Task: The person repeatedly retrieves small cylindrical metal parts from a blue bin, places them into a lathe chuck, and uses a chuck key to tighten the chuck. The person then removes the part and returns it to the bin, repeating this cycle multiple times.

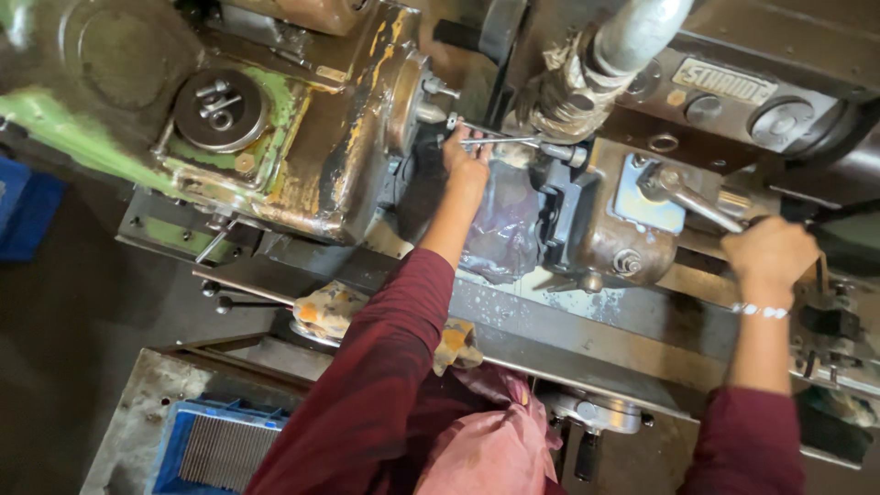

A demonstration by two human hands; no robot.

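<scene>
Maroon sleeves and a pink cloth at the waist fill the near edge as a person leans over a worn, oil-stained metal lathe. At far left, a blue ridged plastic crate sits low beside the machine's steel bed; above it, the green-and-yellow chipped headstock housing crowds the work zone. The left hand reaches deep into the gap beside the headstock, fingers closed around a thin silver metal rod, which lies level just above a crumpled clear plastic sheet. To the right, the grey cast-iron carriage block stands close against that wrist. The right hand is clenched over a dark lever handle at the machine's far side.

Room is tight: headstock on one flank, carriage on the other, a wrapped grey pipe overhead. A steady, level grip on the rod, with sleeve kept off the spindle, looks the safest handling; withdrawal space lies only back toward the body.
</scene>
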